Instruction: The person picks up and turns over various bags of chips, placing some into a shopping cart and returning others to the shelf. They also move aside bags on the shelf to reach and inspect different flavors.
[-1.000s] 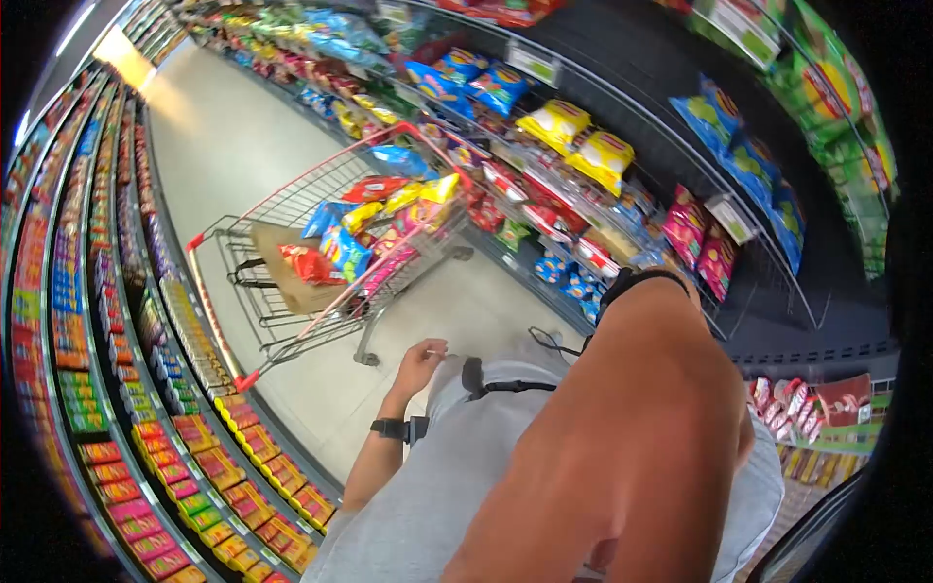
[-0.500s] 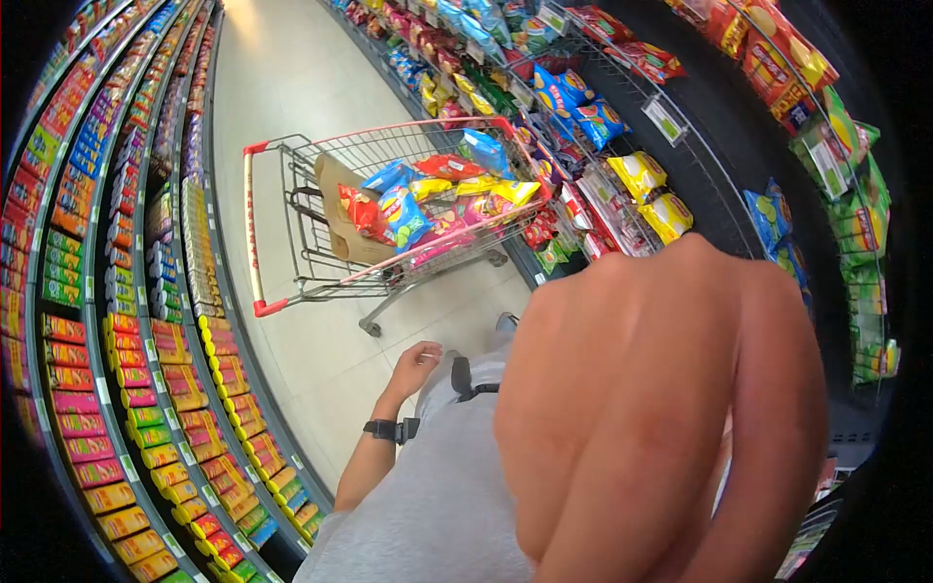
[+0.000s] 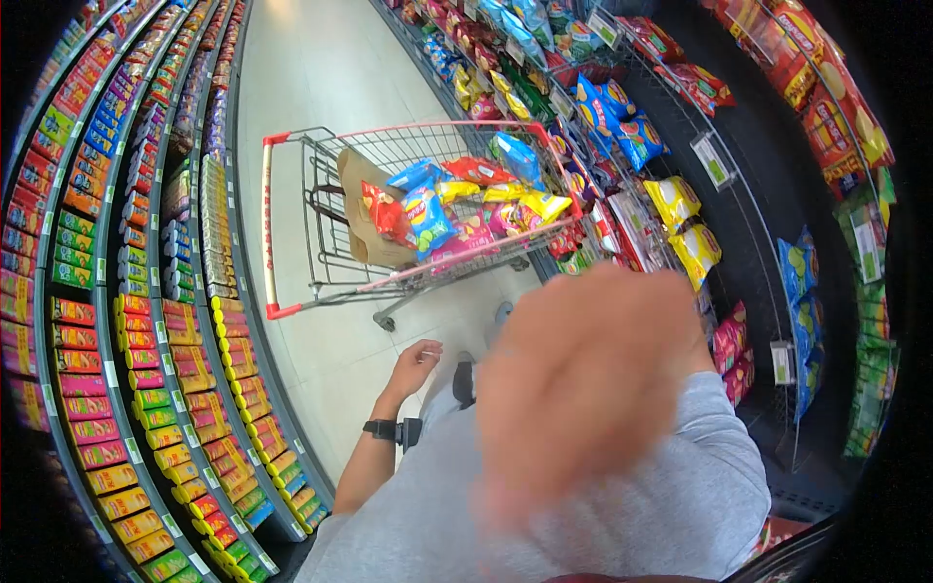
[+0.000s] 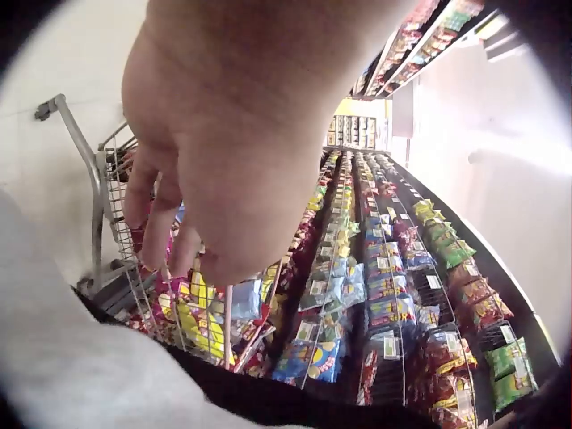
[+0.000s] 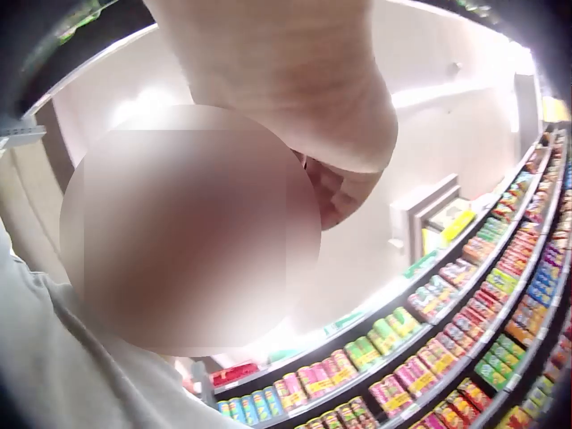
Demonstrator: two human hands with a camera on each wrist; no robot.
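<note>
The left hand [image 3: 416,361] hangs low in the middle of the head view, fingers loosely curled and holding nothing, resting near the grey shirt [image 3: 622,505] at the hip; a black wrist strap [image 3: 389,428] sits just below it. In the left wrist view the same hand [image 4: 214,152] fills the upper left of the frame, fingers drooping toward the cart, apart from it. The right hand [image 3: 583,389] is raised close to the head camera as a large blur at centre right; whether its fingers are spread or curled I cannot tell, and nothing shows in it; the right wrist view gives only its underside [image 5: 304,98] against a bright ceiling.

The shopping cart [image 3: 292,219] stands just ahead of the person in the upper middle of the head view, its red handle [image 3: 267,228] turned toward the hands, probably so it can be pushed along the aisle; it is parked tight against the right-hand shelves, likely to keep it near the goods being picked. Inside lie heaped snack bags [image 3: 466,199] in blue, red and yellow, and a brown paper bag [image 3: 364,219] leaning at the handle end.

Shelves of chip bags [image 3: 680,209] curve down the right of the frame; rows of small boxed packs [image 3: 185,340] line the left; pale floor [image 3: 311,78] runs between them.
</note>
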